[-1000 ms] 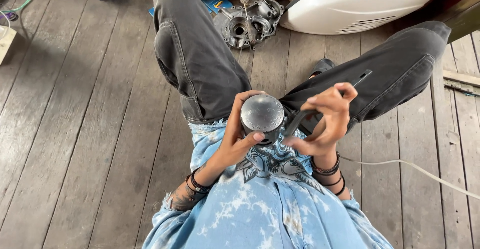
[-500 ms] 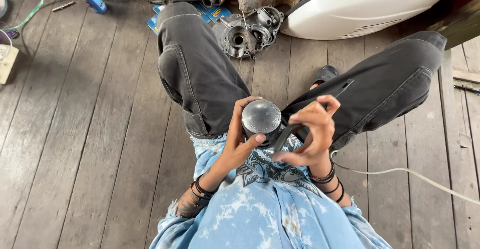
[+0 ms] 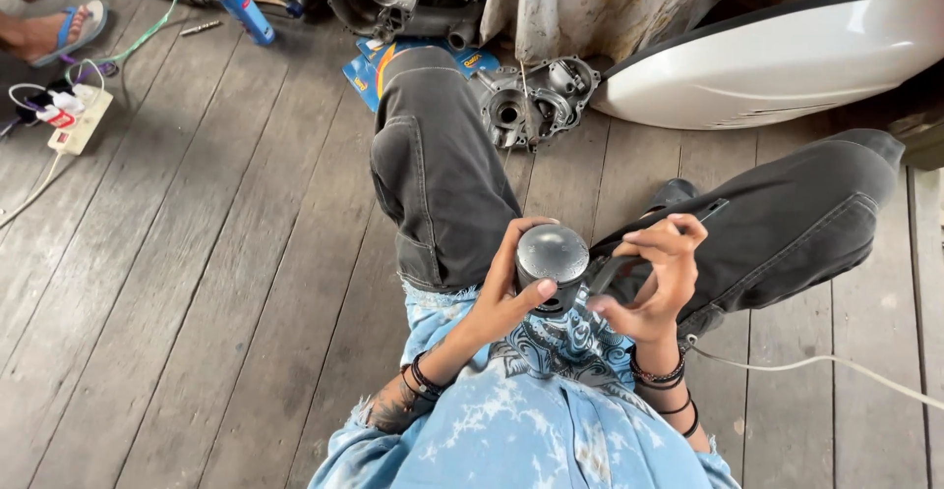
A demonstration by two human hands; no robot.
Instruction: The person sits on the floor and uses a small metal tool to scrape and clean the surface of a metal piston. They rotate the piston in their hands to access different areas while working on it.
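Close under the camera, above a pale blue tie-dye shirt (image 3: 511, 430), the left hand (image 3: 506, 297) is wrapped around a grey, round-topped metal piston (image 3: 552, 258), thumb and fingers clamped on its sides so that its domed crown faces up. The right hand (image 3: 654, 278) sits just beside it, fingers curled and pinched on a thin dark tool (image 3: 610, 273) whose tip meets the side of the piston; how tight that grip is I cannot tell. Both wrists wear dark bracelets. The piston is held in the air over the lap, between the two knees of dark grey jeans (image 3: 433, 174), not resting on anything. A white cable (image 3: 836, 366) runs across the wooden plank floor (image 3: 216, 283) to the right of the person. Farther out, past the knees, a bare metal engine casing (image 3: 536, 101) lies on the floor beside a blue packet (image 3: 369, 66), and a white curved scooter body panel (image 3: 787, 61) rests to the right of it. At the far left lie a white power strip (image 3: 79, 120) with plugs, a blue spray can (image 3: 241, 7), and another person's foot in a blue sandal (image 3: 59, 32).
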